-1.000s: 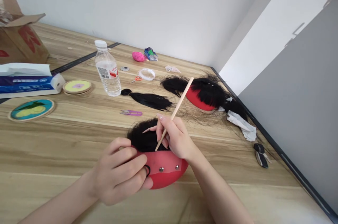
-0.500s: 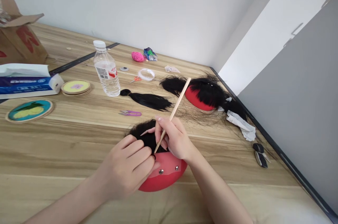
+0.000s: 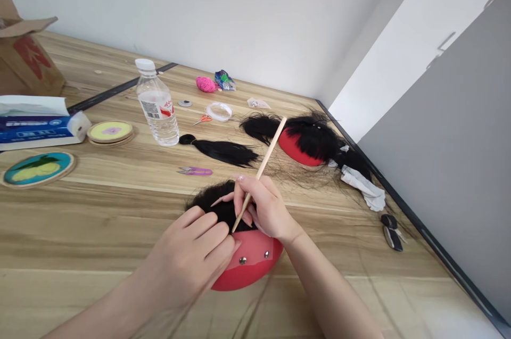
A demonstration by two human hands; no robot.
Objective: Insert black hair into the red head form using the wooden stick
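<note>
My right hand (image 3: pixel 265 208) is closed around a slim wooden stick (image 3: pixel 271 150), held slanted like a pen. Its lower tip points down at the edge of the black hair (image 3: pixel 211 195) on a red dome-shaped form (image 3: pixel 243 278). A sheer mesh piece (image 3: pixel 255 246) covers part of the dome, fixed with silver pins (image 3: pixel 242 261). On the dome's left side, my left hand (image 3: pixel 195 254) is curled with fingertips pinched close to the stick's tip. Dark strands trail below it, so it seems to grip black hair; its fingertips are largely hidden.
Beyond my hands lie purple thread snips (image 3: pixel 195 171), a tied black hair bundle (image 3: pixel 225 151) and a water bottle (image 3: pixel 157 105). Another red form with black hair (image 3: pixel 299 147) stands at the right. Embroidery hoops (image 3: pixel 38 168), a tissue pack (image 3: pixel 40 129) and a carton (image 3: pixel 30 59) are leftward.
The small black loop by my left fingertips no longer shows, and faint dark strands now appear below the hands. My view has shifted slightly; the stick stays at nearly the same spot.
</note>
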